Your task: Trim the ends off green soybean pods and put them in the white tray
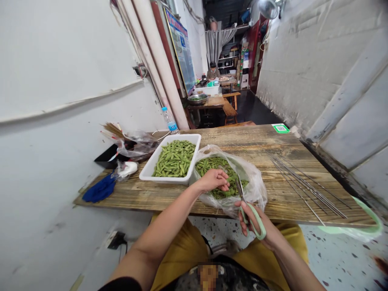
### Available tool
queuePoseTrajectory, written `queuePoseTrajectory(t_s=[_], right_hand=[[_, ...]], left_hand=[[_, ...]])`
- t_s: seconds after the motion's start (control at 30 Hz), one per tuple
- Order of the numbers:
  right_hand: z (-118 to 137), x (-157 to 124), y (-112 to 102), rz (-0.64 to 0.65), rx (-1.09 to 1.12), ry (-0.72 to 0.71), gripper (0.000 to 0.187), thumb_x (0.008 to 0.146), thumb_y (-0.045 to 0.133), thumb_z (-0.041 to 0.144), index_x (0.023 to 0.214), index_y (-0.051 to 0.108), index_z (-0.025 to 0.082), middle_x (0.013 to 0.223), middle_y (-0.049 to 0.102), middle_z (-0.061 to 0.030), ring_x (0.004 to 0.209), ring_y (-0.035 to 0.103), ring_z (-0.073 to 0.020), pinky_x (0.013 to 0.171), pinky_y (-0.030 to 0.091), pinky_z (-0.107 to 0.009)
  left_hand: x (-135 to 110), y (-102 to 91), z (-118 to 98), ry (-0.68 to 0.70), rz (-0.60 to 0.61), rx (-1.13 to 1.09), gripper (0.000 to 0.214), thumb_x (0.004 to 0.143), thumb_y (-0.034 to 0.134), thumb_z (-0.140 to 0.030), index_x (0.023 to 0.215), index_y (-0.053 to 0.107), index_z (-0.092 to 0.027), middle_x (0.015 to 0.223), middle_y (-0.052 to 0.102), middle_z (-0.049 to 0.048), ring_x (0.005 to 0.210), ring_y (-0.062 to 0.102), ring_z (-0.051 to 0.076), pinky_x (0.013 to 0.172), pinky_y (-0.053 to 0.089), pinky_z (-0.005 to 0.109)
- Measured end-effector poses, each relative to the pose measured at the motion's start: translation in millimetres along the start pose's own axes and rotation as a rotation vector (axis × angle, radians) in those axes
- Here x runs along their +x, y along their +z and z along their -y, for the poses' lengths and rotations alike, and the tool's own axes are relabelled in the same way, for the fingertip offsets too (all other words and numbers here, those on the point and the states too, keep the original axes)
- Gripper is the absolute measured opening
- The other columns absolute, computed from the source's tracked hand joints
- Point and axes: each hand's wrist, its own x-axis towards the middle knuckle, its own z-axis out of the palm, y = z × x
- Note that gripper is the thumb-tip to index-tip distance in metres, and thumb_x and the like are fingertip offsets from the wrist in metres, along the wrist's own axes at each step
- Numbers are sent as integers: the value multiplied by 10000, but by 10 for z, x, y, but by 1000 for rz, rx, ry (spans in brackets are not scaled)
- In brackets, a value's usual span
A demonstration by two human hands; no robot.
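Note:
In my right hand (247, 218) is a pair of scissors (257, 223) with pale green handles, the blades pointing up and away over an open clear plastic bag (256, 184). Green soybean pods (212, 163) with bits of stem and leaf fill the bag. My left hand (215, 180) is over the bag, just left of the blades, its fingers curled together; whatever they pinch is too small to make out. Left of the bag, touching its edge, stands a white plastic tub (165, 179) heaped with loose pods (176, 159).
Several metal skewers (306, 184) lie on the wooden table's right side, near a green QR card (280, 128). A water bottle (170, 121), a black box (107, 157) and a blue cloth (100, 189) are on the left. Another person (213, 72) sits at a far table.

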Motion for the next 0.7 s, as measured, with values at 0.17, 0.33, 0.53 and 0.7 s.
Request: queuePoseTrajectory(t_s=[0.17,0.33,0.53,0.7], right_hand=[[21,-3,8,-20,20,23,437,730,606,613,716,488,193,591,506,49,430,442,-72,373,394,-197],[24,-31,-46,-98,64,34,439,717,632,599,866,529,198,590,517,54,427,451,-81,373,397,-199],[-42,-88,-157,-78,42,89,441,747,615,578,950,544,193,597,526,45,434,462,-98,383,419,-221],[-33,-87,-174,-70,13,77,441,746,615,578,937,552,185,605,519,43,442,470,-98,386,414,-220]], left_hand=[[23,13,26,11,-55,145,107,736,636,-145,802,563,-104,652,668,35,475,594,95,450,411,181],[55,-51,1,157,-168,571,134,770,603,-240,760,666,-123,641,671,31,596,624,139,603,476,243],[189,-60,57,281,-201,1042,292,800,482,-114,1006,687,-146,1065,686,71,1016,608,185,939,433,296],[174,164,134,313,37,1132,432,770,522,-123,1197,585,-117,1307,533,143,1212,490,245,1047,358,364]])
